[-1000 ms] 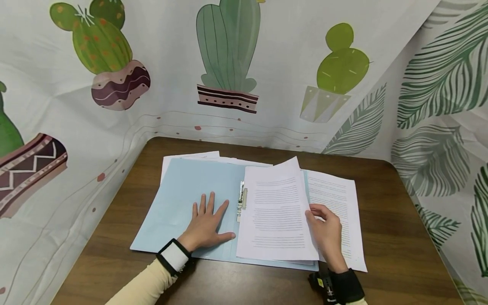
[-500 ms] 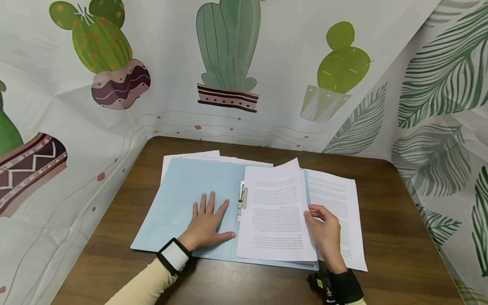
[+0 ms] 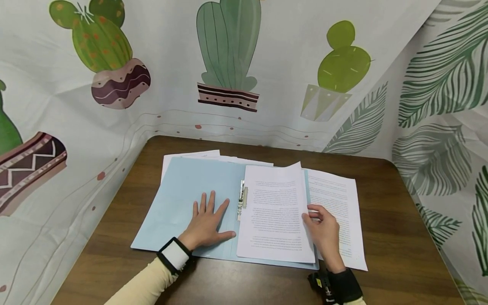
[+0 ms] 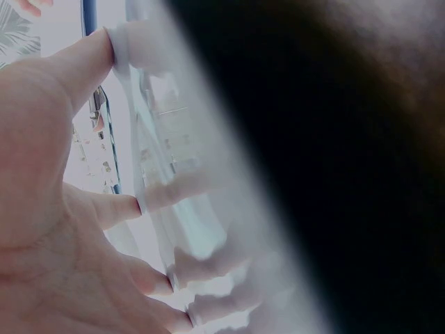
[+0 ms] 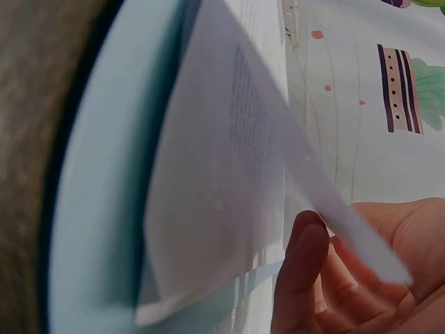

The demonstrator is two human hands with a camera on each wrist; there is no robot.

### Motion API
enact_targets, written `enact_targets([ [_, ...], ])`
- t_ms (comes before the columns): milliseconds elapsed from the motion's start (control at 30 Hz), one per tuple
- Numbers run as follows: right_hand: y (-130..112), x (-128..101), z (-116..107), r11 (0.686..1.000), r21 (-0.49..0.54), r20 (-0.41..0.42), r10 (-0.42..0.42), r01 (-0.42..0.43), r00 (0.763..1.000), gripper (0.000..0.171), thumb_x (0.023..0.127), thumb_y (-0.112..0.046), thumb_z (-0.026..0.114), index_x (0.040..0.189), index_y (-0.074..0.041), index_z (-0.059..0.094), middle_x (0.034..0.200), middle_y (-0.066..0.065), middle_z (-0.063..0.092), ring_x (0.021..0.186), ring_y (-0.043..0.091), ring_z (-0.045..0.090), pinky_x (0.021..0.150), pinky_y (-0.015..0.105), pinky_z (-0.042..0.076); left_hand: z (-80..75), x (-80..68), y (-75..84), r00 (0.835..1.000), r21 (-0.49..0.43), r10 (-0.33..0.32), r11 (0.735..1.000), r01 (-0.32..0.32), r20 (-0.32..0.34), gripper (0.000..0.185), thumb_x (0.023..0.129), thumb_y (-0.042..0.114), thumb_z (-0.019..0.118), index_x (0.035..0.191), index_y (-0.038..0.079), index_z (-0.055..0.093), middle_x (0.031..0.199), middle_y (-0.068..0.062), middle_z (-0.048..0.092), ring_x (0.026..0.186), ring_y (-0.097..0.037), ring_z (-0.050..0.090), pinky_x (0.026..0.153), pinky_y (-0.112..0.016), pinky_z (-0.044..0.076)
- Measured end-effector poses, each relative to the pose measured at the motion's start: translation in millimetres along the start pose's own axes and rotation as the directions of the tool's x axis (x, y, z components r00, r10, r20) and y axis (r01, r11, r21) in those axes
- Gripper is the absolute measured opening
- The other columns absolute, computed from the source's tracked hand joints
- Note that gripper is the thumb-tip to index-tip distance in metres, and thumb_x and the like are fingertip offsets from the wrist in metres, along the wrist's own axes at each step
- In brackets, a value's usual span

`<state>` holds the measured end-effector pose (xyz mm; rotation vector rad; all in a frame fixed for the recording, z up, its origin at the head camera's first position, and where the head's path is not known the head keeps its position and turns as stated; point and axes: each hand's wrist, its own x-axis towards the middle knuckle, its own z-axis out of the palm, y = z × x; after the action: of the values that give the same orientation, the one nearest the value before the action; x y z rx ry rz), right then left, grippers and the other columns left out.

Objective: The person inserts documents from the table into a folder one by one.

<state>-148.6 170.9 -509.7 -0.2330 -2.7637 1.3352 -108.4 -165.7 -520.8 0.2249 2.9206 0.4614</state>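
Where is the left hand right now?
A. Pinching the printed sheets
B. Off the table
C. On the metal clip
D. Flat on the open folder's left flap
D: the left hand lies with fingers spread on the blue folder, beside the clip.

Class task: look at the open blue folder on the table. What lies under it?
White sheets poke out from beneath the blue folder at its far edge, resting on the brown table. How far they reach underneath is hidden.
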Motion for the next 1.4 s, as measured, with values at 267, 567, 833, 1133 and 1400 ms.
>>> enact_targets([
  [267, 0.5, 0.9, 1.2, 0.995, -0.083, 0.002, -0.049, 0.049, 0.999, 0.034, 0.092, -0.007, 0.074, 0.125, -0.003, 0.069, 0.099, 0.021, 0.075, 0.080, 0.031, 0.072, 0.063, 0.031, 0.048, 0.8, 0.1, -0.5, 1.000, -0.012, 0.004, 1.000, -0.004, -0.005, 0.100, 0.081, 0.066, 0.076, 0.158, 0.011, 0.042, 0.165, -0.034, 0.013, 0.150, -0.059, 0.005, 0.112, -0.077, 0.010],
  [567, 3.0, 0.8, 2.0, 0.987, -0.125, -0.006, -0.099, 0.097, 0.995, 0.033, 0.092, -0.006, 0.073, 0.125, 0.000, 0.070, 0.096, 0.022, 0.075, 0.075, 0.029, 0.071, 0.059, 0.032, 0.048, 1.6, -0.1, -1.6, 1.000, -0.005, 0.011, 1.000, -0.011, -0.002, 0.100, 0.082, 0.066, 0.075, 0.158, 0.011, 0.040, 0.165, -0.035, 0.012, 0.150, -0.059, 0.004, 0.112, -0.077, 0.011],
  [833, 6.1, 0.8, 0.9, 0.982, -0.157, 0.035, -0.102, 0.106, 0.994, 0.035, 0.094, -0.008, 0.072, 0.127, 0.003, 0.068, 0.095, 0.020, 0.073, 0.075, 0.029, 0.070, 0.061, 0.033, 0.048, 1.6, -0.6, -0.2, 1.000, -0.012, 0.010, 1.000, -0.011, -0.005, 0.101, 0.081, 0.066, 0.075, 0.158, 0.011, 0.041, 0.165, -0.035, 0.012, 0.150, -0.059, 0.005, 0.112, -0.077, 0.011],
  [1133, 6.5, 1.1, -0.4, 0.981, -0.180, 0.091, -0.056, 0.071, 0.994, 0.041, 0.095, -0.010, 0.071, 0.133, 0.003, 0.064, 0.092, 0.014, 0.067, 0.071, 0.023, 0.062, 0.058, 0.030, 0.042, 2.0, 0.4, -1.5, 1.000, -0.001, 0.006, 1.000, -0.006, -0.002, 0.102, 0.082, 0.067, 0.075, 0.159, 0.012, 0.039, 0.165, -0.034, 0.010, 0.150, -0.058, 0.002, 0.113, -0.077, 0.010],
  [1400, 6.9, 1.0, 0.4, 0.974, -0.213, 0.133, -0.045, 0.073, 0.990, 0.045, 0.095, -0.008, 0.070, 0.137, 0.006, 0.060, 0.088, 0.013, 0.061, 0.074, 0.024, 0.056, 0.062, 0.033, 0.040, 2.5, -0.4, -1.7, 1.000, -0.011, 0.005, 1.000, -0.006, -0.007, 0.101, 0.081, 0.066, 0.075, 0.159, 0.011, 0.040, 0.165, -0.035, 0.011, 0.150, -0.058, 0.003, 0.112, -0.077, 0.010],
])
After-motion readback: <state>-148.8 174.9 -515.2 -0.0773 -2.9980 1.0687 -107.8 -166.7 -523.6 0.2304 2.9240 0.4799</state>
